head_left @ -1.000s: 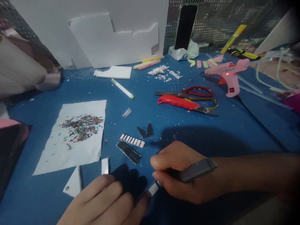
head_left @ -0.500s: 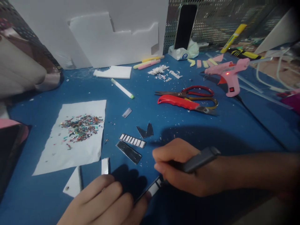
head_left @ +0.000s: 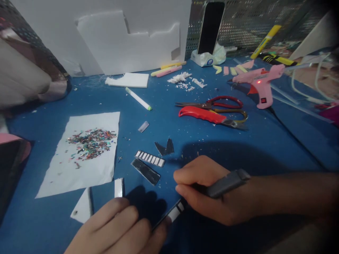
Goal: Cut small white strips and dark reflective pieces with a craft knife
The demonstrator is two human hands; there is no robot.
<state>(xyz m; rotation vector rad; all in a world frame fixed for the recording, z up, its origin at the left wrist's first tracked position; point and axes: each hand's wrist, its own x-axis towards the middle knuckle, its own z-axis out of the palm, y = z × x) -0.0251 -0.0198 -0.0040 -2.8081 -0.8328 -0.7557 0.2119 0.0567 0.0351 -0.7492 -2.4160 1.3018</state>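
Observation:
My right hand is closed around a dark marker pen; its tip is hidden behind my fingers, over the strip. Under my left hand, closed at the bottom of the view, a white strip with black edges and black cross bars is pinched between thumb and fingers. Just beyond lie a finished-looking striped black-and-white strip, a black strip and a black V-shaped piece. Near my left knuckles are a small white block and a white triangular piece with a hole.
Multicoloured bits lie on white paper at left. Scissors and a red-handled cutter rest mid-table. A pink glue gun with a lit red light and trailing cord stands right. A phone leans at the back.
My right hand and the marker have shifted very slightly right along the strip, showing a little more of the black bars. My left hand stays in place.

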